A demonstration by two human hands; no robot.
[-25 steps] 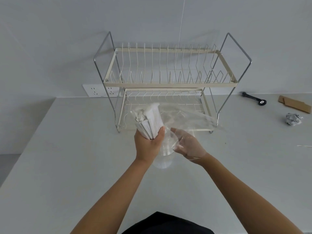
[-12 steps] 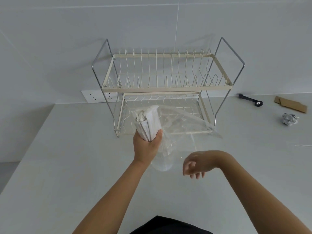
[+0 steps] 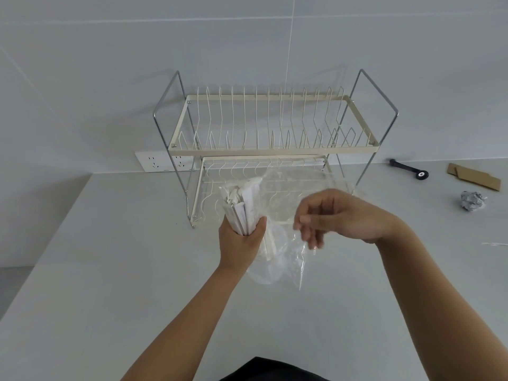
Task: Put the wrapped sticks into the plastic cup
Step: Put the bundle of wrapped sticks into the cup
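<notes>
our left hand (image 3: 242, 243) grips the wrapped sticks (image 3: 243, 204) above the plastic cup (image 3: 270, 259); none inside yet. right hand (image 3: 338, 215) half-curled, pinching clear wrap (image 3: 299, 257).

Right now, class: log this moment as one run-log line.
left hand: grips wrapped sticks upright | right hand: fingers at clear plastic bag, contact unclear | plastic cup: under the bundle | sticks seated: cannot tell
</notes>
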